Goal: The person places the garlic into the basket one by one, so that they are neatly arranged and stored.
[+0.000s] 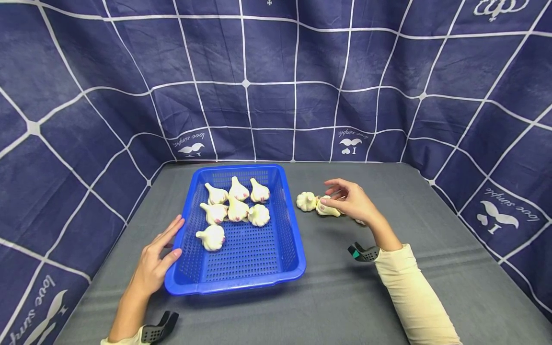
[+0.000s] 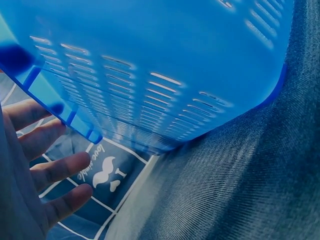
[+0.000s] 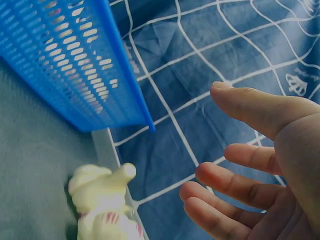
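Observation:
A blue plastic basket (image 1: 241, 282) with slotted walls holds several garlic bulbs (image 1: 213, 238), grouped mostly toward its far half. My left hand (image 1: 155, 261) rests at the basket's left rim with its fingers extended; in the left wrist view those fingers (image 2: 62, 167) lie spread beside the rim. To the right of the basket, one garlic bulb (image 1: 306, 201) lies beside a second garlic bulb (image 1: 328, 209). Over that second bulb hovers my right hand (image 1: 351, 201), partly covering it. The right wrist view shows its fingers (image 3: 240, 187) loosely bent and apart, holding nothing.
A pale bit (image 1: 360, 222), mostly hidden, shows under the right wrist. Grey cloth (image 1: 336, 297) covers the table. Dark blue curtains (image 1: 271, 110) with white grid lines stand behind and on both sides.

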Tool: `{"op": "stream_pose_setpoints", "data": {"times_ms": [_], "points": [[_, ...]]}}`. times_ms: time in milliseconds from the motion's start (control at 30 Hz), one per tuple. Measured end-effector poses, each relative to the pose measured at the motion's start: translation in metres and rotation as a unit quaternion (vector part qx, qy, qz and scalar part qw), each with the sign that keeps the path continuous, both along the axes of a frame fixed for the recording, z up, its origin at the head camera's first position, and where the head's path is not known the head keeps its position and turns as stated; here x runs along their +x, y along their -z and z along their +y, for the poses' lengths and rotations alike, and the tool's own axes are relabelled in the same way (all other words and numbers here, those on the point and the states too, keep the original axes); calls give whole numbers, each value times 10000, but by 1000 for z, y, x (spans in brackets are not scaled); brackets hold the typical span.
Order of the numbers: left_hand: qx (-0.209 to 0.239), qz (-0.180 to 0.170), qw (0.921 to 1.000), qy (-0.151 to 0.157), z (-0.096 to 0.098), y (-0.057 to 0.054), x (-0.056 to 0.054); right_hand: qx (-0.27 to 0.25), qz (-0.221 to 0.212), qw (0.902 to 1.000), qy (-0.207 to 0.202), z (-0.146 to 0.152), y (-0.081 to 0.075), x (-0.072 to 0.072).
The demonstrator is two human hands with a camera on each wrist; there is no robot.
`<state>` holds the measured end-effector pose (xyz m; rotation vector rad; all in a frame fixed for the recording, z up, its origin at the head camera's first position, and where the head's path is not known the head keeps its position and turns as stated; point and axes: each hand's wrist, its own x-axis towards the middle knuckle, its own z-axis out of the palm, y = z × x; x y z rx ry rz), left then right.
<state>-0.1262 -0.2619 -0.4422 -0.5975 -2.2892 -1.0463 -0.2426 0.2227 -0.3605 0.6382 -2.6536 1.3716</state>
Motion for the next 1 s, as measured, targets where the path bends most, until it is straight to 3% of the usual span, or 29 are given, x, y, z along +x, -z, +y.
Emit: {"op": "stream_pose_setpoints", "data": {"times_ms": [1000], "points": [[14,12,10000,34,1,-1,0,-111,485,9978,444,79,38,-3]]}}
